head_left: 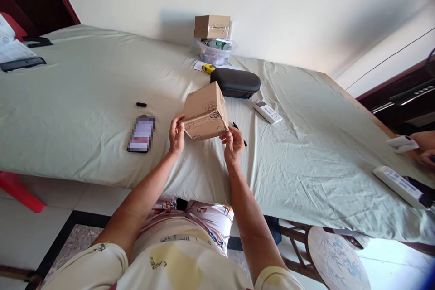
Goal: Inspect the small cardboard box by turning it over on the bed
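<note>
A phone [142, 134] lies front-left of the black case [237, 81]; in front of the case, the left hand [177, 134] grips the left edge of a tilted cardboard box [204, 112], the right hand [233, 145] its lower right corner.

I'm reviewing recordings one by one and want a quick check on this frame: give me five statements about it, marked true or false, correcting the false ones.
1. The left hand and right hand both hold the scribbled cardboard box. True.
2. The smartphone lies to the right of the scribbled cardboard box. False: the smartphone lies to its left.
3. The black hard-shell case rests on the pale green cloth. True.
4. The smaller cardboard box sits on the floor. False: the smaller cardboard box is atop the plastic tub near the wall.
5. The black pen is partly hidden behind the right hand. True.
</note>
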Motion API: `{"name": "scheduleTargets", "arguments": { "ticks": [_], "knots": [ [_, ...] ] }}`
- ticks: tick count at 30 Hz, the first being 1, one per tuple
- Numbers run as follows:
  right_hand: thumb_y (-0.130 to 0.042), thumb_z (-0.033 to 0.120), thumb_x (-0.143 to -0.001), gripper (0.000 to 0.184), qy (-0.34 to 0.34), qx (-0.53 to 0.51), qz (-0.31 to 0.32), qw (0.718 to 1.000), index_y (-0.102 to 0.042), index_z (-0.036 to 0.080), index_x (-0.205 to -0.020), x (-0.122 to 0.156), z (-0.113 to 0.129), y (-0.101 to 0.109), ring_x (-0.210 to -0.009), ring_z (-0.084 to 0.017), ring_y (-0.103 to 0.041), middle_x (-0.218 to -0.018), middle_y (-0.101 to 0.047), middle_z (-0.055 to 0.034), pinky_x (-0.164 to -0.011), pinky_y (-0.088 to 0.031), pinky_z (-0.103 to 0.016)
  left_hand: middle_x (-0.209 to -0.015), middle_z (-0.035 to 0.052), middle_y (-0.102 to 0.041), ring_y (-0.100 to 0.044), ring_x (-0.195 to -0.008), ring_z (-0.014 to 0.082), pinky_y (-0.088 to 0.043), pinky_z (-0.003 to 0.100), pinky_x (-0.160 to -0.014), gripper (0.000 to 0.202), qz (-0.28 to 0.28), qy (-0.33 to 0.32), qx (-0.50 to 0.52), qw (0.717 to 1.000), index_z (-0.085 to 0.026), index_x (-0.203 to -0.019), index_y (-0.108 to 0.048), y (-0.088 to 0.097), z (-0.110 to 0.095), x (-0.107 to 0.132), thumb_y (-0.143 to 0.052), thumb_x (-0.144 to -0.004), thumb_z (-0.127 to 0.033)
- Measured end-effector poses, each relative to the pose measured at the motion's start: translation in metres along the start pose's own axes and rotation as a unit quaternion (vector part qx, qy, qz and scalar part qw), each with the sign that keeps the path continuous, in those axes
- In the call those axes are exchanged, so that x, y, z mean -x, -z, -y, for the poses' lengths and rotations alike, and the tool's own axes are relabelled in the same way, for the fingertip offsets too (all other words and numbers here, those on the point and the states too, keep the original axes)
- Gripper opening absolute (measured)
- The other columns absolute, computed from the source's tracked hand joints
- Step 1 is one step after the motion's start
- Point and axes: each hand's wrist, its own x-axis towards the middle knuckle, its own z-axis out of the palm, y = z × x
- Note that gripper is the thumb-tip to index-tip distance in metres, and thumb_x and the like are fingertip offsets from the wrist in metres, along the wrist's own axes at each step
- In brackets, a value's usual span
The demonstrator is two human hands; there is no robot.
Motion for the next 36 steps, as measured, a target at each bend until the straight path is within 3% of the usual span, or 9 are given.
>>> {"name": "scheduleTargets", "arguments": {
  "ticks": [7, 13, 18, 24, 30, 36],
  "knots": [
    [-0.052, 0.068, -0.102, 0.06, -0.003, -0.012, 0.007, 1.0, -0.059, 0.022, -0.14, -0.001, -0.001, 0.004, -0.069, -0.015, -0.069, -0.089, -0.071, -0.0035, -0.058, -0.054, -0.027, -0.131, 0.0126, -0.068, -0.069, -0.11, 0.023, -0.058, 0.031, -0.085, 0.074, 0.015, 0.069, 0.094, 0.993, -0.024, -0.128, -0.065, -0.008, -0.002, 0.01, -0.064, -0.086, -0.085],
    [-0.06, 0.069, -0.098, 0.069, -0.008, -0.019, 0.062, 0.998, -0.052, 0.026, -0.15, 0.002, -0.01, -0.003, -0.075, -0.016, -0.072, -0.1, -0.073, -0.0048, -0.06, -0.058, -0.026, -0.136, 0.0113, -0.065, -0.065, -0.12, 0.0266, -0.061, 0.03, -0.077, 0.072, 0.004, 0.11, 0.127, 0.986, -0.028, -0.126, -0.064, -0.012, -0.005, 0.012, -0.068, -0.082, -0.085],
    [-0.073, 0.059, -0.091, 0.069, -0.038, 0.011, 0.141, 0.989, -0.053, 0.027, -0.15, 0.007, -0.015, -0.01, -0.079, -0.016, -0.075, -0.126, -0.072, -0.0094, -0.064, -0.061, -0.027, -0.134, 0.0113, -0.062, -0.063, -0.124, 0.0286, -0.066, 0.031, -0.073, 0.072, 0.011, 0.149, 0.155, 0.976, -0.027, -0.119, -0.062, -0.019, -0.004, 0.016, -0.074, -0.076, -0.084],
    [-0.069, 0.045, -0.094, 0.068, -0.036, 0.069, 0.164, 0.983, -0.049, 0.028, -0.158, 0.008, -0.025, -0.007, -0.074, -0.013, -0.072, -0.126, -0.072, -0.008, -0.064, -0.061, -0.026, -0.122, 0.0112, -0.062, -0.067, -0.11, 0.0258, -0.068, 0.036, -0.074, 0.068, 0.013, 0.171, 0.108, 0.979, -0.023, -0.109, -0.061, -0.016, 0.007, 0.014, -0.068, -0.081, -0.085],
    [-0.065, 0.035, -0.095, 0.068, -0.001, 0.08, 0.161, 0.984, -0.047, 0.031, -0.16, 0.007, -0.034, -0.005, -0.082, -0.015, -0.074, -0.126, -0.071, -0.0085, -0.074, -0.066, -0.032, -0.109, 0.0122, -0.071, -0.069, -0.104, 0.0274, -0.062, 0.047, -0.098, 0.045, 0.042, 0.082, -0.1, 0.991, -0.022, -0.106, -0.067, -0.006, 0.015, 0.01, -0.052, -0.101, -0.064],
    [-0.063, 0.031, -0.095, 0.057, 0.035, 0.105, 0.143, 0.983, -0.055, 0.029, -0.151, 0.009, -0.036, -0.006, -0.078, -0.014, -0.072, -0.119, -0.071, -0.0075, -0.076, -0.066, -0.034, -0.112, 0.0121, -0.073, -0.07, -0.109, 0.0262, -0.058, 0.042, -0.102, 0.022, 0.017, -0.017, -0.187, 0.982, -0.021, -0.115, -0.065, -0.005, 0.013, 0.008, -0.05, -0.1, -0.03]
  ]
}}
